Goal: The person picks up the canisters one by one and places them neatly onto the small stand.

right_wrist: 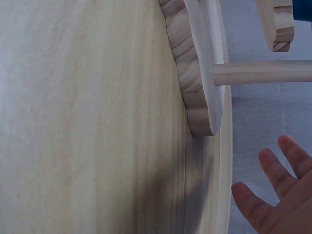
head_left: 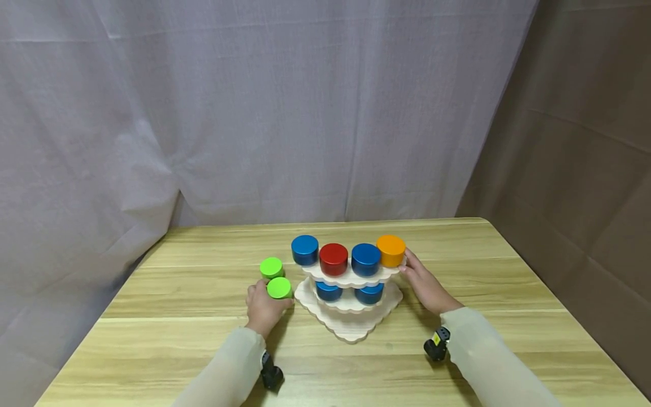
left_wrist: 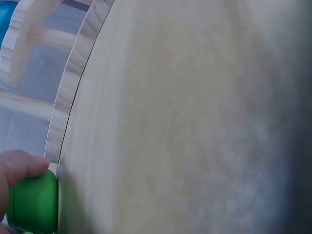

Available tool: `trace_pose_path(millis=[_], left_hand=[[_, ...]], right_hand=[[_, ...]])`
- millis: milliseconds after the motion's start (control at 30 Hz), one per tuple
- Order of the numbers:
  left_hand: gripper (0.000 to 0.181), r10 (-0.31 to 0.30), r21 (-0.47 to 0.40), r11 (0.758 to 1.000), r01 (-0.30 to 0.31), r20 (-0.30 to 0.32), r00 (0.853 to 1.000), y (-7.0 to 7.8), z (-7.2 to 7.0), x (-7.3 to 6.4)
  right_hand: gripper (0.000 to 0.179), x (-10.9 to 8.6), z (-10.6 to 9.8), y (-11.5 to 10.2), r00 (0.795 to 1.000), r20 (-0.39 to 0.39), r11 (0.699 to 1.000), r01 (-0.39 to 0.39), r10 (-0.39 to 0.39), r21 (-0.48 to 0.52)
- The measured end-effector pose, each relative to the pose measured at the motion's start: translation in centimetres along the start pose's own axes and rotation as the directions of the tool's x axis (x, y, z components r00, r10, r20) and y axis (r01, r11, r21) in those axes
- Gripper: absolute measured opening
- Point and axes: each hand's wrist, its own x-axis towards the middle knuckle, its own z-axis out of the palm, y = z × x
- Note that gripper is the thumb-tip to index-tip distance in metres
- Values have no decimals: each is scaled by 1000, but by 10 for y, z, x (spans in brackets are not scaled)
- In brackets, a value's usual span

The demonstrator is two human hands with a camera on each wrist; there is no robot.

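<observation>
A tiered wooden stand (head_left: 351,328) with scalloped edges sits on the table in the head view. Along its top tier are a light blue cylinder (head_left: 305,250), a red cylinder (head_left: 333,260), a dark blue cylinder (head_left: 365,260) and an orange cylinder (head_left: 391,251). Two more blue cylinders (head_left: 328,292) show below. My left hand (head_left: 266,308) grips a green cylinder (left_wrist: 33,202) between thumb and fingers, left of the stand. At the top tier's right corner, my right hand (head_left: 424,282) reaches beside the orange cylinder; three spread fingers (right_wrist: 275,170) appear in the right wrist view.
A second green cylinder (head_left: 272,267) stands just behind the gripped one. The wooden table (head_left: 193,316) ends at a grey curtain (head_left: 264,113) behind and a brown cloth (head_left: 569,169) on the right. A wooden post (right_wrist: 263,73) rises from the stand's base.
</observation>
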Motion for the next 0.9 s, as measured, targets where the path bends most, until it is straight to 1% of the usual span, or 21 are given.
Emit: trace_pose_path(millis=[200,333,500,600,767,900], left_hand=[[77,-7,4,1000,7,6,1000,1,0,0],[74,5,-24,1000,-5,-8,1000,2,-2,-1],[71,49,-92,994,-53,-46,998,1,-5,-1],[71,75,-112,990,-81,-61,995,4,-8,-4],[67,131,-124,983,-139,-71,989,11,-11,-12],[65,165,-145,974,-173,-64,984,17,-11,-22]], right_hand=[[61,0,0,0,1000,-1,1000,2,-2,-6],[61,0,0,0,1000,-2,1000,6,-6,-1],[61,0,0,0,1000,-3,1000,10,-10,7],[61,0,1,0,1000,-1,1000,15,-15,14],[61,0,0,0,1000,2,1000,15,-15,10],[61,-1,0,-1,1000,2,1000,15,-15,3]])
